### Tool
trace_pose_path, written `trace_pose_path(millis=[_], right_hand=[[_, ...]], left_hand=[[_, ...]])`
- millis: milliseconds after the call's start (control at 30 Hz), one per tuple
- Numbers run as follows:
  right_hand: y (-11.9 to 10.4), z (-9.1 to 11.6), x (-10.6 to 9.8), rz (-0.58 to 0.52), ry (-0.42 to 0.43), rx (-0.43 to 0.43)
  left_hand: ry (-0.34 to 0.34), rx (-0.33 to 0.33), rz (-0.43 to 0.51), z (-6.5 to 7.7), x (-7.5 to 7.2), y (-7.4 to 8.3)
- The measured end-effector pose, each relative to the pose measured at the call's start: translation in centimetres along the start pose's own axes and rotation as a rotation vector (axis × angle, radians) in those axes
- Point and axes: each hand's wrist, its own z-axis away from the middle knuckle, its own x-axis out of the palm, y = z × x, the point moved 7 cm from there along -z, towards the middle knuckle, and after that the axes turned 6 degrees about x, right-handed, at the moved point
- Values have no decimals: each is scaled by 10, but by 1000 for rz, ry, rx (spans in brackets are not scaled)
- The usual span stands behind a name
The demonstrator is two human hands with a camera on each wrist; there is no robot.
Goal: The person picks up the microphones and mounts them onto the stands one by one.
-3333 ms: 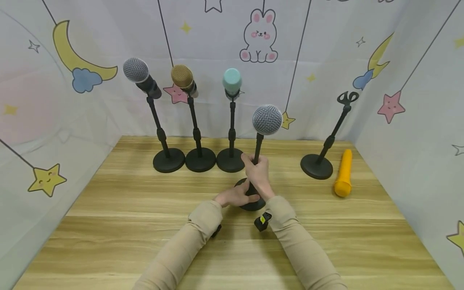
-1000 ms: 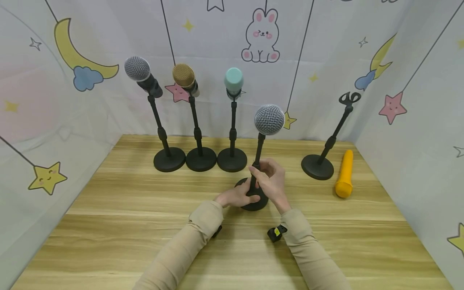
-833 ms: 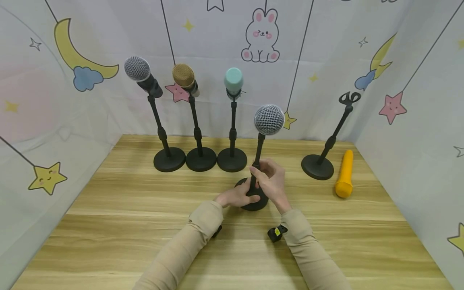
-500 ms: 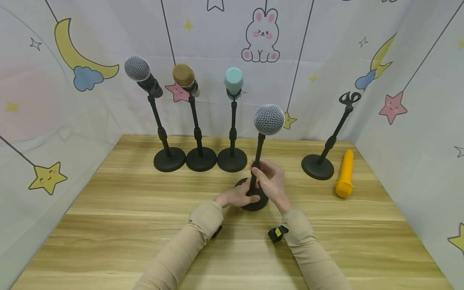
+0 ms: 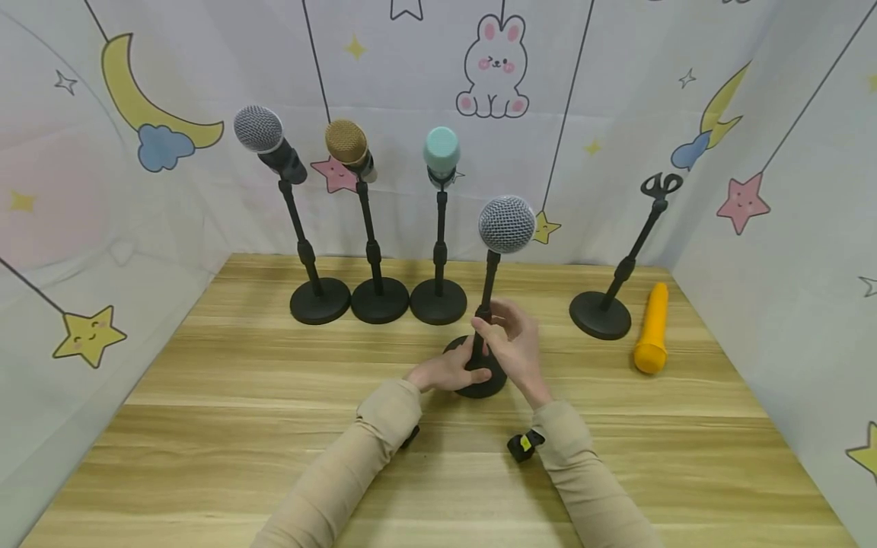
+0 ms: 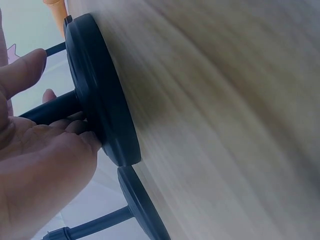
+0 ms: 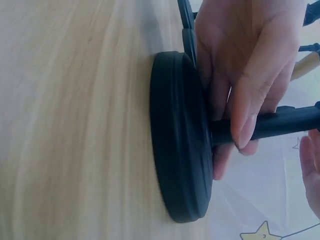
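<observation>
In the head view, a microphone with a silver mesh head (image 5: pixel 507 224) sits on top of a black desktop microphone stand (image 5: pixel 489 285). My left hand (image 5: pixel 445 371) holds the lower pole just above the round base, its thumb in front; the left wrist view shows the base (image 6: pixel 100 90) on the table. Higher up, my right hand (image 5: pixel 517 348) grips the pole at its collar between thumb and fingers. The right wrist view shows the left hand (image 7: pixel 245 65) around the pole, with only the right fingertips at its right edge. The microphone's body is hidden behind its head.
Three stands at the back carry a silver-headed microphone (image 5: pixel 259 131), a gold one (image 5: pixel 346 143) and a mint one (image 5: pixel 441 151). To the right stands a microphone stand with a bare clip (image 5: pixel 661 186), and an orange microphone (image 5: pixel 651 327) lies beside it on the wooden table (image 5: pixel 274 426).
Since the oldest frame, my right hand has slid down the pole to its collar. The left hand keeps its hold near the base. In the last second the microphone head has shifted slightly left.
</observation>
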Motion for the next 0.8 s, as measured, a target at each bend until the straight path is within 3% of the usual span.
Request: trace_pose_path(millis=[133,700,800], right_hand=[[-1,1,-3,9,59,-16],[-6,-1,-1,37,83,-57],[-4,-1,2,35,36,-28]], left_hand=[[1,-4,-11,-1,0,0],[-10,-53,-6,2,0,-2],[-12,-56,2,2,1,-2]])
